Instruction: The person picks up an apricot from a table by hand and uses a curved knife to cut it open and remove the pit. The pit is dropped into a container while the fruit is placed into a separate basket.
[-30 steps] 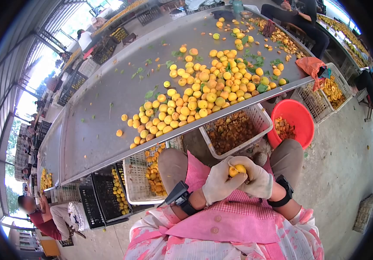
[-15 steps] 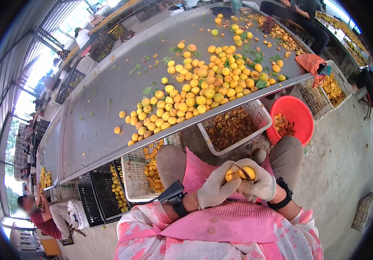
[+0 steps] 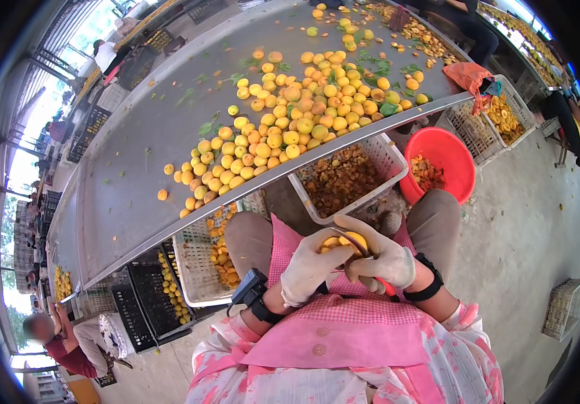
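Note:
Gloved in off-white fabric, my left hand is closed around a yellow-orange apricot above my lap. My right hand, in a matching glove, grips a small knife with a red handle, which pokes out below the fingers. The knife's thin dark blade curves across the apricot, with orange flesh showing beside it. Both hands meet at the fruit, and their fingers hide part of it. A pink checked apron lies beneath the hands.
A metal table ahead carries many whole apricots and leaves. Below its edge stand a white crate of dark scraps, a red bucket and a white crate of apricot halves. Another person sits at far left.
My view has shifted, so the table and crates appear further left and slightly higher. Both hands stay together on the apricot, the knife has turned, and its red handle shows more.

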The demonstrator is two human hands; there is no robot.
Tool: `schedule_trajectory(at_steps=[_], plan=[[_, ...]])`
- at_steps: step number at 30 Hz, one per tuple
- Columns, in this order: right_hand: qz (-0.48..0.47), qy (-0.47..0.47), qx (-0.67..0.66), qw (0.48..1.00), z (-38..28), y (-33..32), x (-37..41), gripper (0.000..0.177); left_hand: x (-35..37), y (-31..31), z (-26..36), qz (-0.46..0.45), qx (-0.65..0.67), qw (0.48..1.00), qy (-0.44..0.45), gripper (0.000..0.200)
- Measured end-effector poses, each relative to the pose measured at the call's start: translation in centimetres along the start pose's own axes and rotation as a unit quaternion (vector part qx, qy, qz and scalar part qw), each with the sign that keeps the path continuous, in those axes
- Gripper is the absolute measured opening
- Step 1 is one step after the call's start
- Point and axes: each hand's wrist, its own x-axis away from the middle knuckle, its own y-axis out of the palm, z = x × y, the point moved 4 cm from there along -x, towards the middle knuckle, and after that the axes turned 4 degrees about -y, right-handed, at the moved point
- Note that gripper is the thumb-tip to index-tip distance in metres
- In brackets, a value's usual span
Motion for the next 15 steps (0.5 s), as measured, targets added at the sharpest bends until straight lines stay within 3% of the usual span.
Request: schedule_trajectory(at_steps=[2, 3, 5, 7, 9, 10, 12, 13, 15], plan=[[0.024, 0.02, 0.008, 0.999, -0.6, 0.0, 0.0, 0.082, 0.4, -1.8, -0.2, 0.107, 0.026, 0.994, 0.015, 0.027], [0.056, -0.029, 0.009, 0.998, -0.4, -0.6, -0.2, 0.079, 1.0, -3.2, -0.4, 0.164, 0.061, 0.984, 0.023, 0.029], [0.157, -0.132, -0.026, 0.978, -0.5, -2.1, -0.1, 0.074, 2.8, -7.2, -0.5, 0.263, -0.041, 0.955, 0.13, 0.029], [0.269, -0.189, -0.081, 0.941, 0.1, -3.5, 0.1, 0.063, 5.0, -11.2, -0.4, 0.343, -0.209, 0.895, 0.194, 0.032], [0.282, -0.2, -0.086, 0.934, 1.1, -3.9, 0.2, 0.051, 6.7, -15.4, -1.9, 0.444, -0.158, 0.875, 0.109, 0.036], [0.276, -0.198, -0.089, 0.936, 1.7, -4.1, 0.4, 0.051, 7.4, -16.6, -2.4, 0.45, -0.159, 0.872, 0.108, 0.036], [0.205, -0.108, -0.125, 0.965, 3.5, -3.7, 0.5, 0.036, 9.4, -18.4, -2.8, 0.541, -0.294, 0.782, 0.096, 0.038], [0.198, -0.106, -0.127, 0.966, 3.7, -3.6, 0.7, 0.036, 9.7, -18.8, -3.1, 0.547, -0.295, 0.778, 0.093, 0.038], [0.201, -0.047, -0.142, 0.968, 4.1, -3.3, 1.2, 0.027, 9.4, -18.9, -3.8, 0.501, -0.183, 0.843, 0.07, 0.037]])
